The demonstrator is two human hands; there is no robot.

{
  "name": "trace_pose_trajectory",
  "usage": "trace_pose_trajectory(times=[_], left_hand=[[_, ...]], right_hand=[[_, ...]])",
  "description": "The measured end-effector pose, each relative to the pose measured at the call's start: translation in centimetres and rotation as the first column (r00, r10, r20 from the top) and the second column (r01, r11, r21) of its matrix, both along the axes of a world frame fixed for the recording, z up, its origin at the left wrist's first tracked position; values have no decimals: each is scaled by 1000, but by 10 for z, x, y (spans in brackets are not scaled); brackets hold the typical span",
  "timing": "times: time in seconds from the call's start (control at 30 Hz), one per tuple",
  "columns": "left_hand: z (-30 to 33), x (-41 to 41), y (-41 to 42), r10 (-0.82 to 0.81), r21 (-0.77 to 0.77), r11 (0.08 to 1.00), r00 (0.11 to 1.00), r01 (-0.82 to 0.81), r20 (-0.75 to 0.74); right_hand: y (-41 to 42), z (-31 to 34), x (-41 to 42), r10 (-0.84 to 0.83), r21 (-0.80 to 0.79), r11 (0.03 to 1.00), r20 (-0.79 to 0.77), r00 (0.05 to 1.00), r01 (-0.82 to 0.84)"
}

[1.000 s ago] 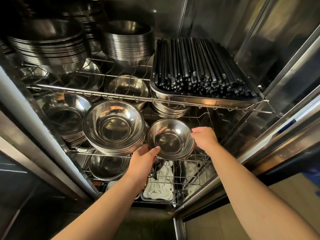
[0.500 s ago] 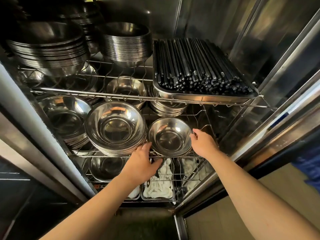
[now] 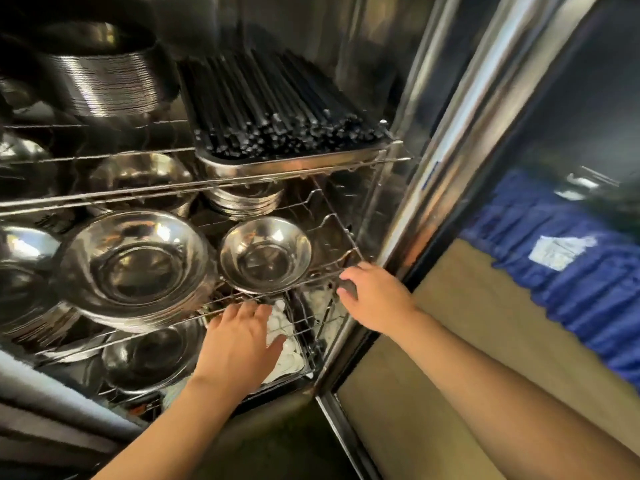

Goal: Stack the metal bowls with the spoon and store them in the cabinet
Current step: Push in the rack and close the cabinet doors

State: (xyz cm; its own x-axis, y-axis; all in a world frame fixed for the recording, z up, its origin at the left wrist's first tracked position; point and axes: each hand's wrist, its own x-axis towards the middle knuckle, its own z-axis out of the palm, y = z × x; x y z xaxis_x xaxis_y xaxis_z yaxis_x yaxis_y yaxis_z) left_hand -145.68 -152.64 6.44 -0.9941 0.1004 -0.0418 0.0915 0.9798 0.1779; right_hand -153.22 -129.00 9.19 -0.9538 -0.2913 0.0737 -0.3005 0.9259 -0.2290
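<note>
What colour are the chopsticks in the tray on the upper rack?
Black, all of them: the chopsticks fill a shiny metal tray. The head view shows it.

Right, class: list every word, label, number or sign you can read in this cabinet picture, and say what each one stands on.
No text can be read.
White label on the blue pleated cloth: too blurred to read.
Small blue mark on the shiny steel cabinet door frame: too small and blurred to read.
The steel bowls, black chopsticks and wire racks show no lettering.

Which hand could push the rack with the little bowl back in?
Probably the right hand: its fingers already curl on the wire rack's front rail beside the small round metal bowl. The left hand sits lower.
</note>
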Motion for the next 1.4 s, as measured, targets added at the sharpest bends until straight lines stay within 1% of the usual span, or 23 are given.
trace_pose_trajectory(times=[0.17,0.37,0.47,0.53,0.57,0.63,0.7,0.77,0.83,0.87,0.93,1.0,1.1,1.23,1.33,1.4], left_hand=[[30,22,51,-144,10,989,988,145,-47],[64,90,155,-333,-52,943,929,329,-163],[78,142,223,-399,-78,917,887,392,-232],[86,172,261,-434,-76,899,855,431,-283],[91,189,286,-456,-60,884,829,463,-325],[102,224,330,-471,4,853,773,522,-425],[112,261,377,-451,104,794,697,598,-557],[125,293,417,-377,246,707,648,663,-662],[135,314,449,-315,354,632,646,689,-695],[138,320,464,-287,398,624,671,672,-684],[143,327,486,-220,465,655,739,595,-637],[143,329,499,-156,488,682,760,545,-631],[139,328,500,-90,513,679,753,525,-652],[128,336,477,-48,501,689,723,524,-689],[123,352,444,-29,491,703,710,515,-704],[121,366,415,-9,491,721,715,489,-699]], right_hand=[[51,20,70,-3,6,1000,-95,996,4],[145,50,197,-144,54,986,-212,967,159],[205,61,282,-180,112,972,-216,960,208],[234,66,328,-171,115,973,-236,957,202],[246,70,354,-137,127,977,-250,958,172],[261,68,396,9,162,986,-251,968,33],[274,66,439,98,112,991,-224,970,-74],[293,64,471,110,88,992,-198,974,-94],[319,63,495,76,112,992,-173,982,-57],[333,65,505,52,128,991,-165,985,-31],[357,69,523,-7,150,988,-185,983,35],[374,72,536,-68,158,982,-209,976,103],[392,81,542,-130,175,970,-221,967,171],[397,87,529,-177,145,965,-256,950,219],[387,88,509,-209,78,968,-267,941,237],[370,88,492,-192,22,978,-277,942,206]])
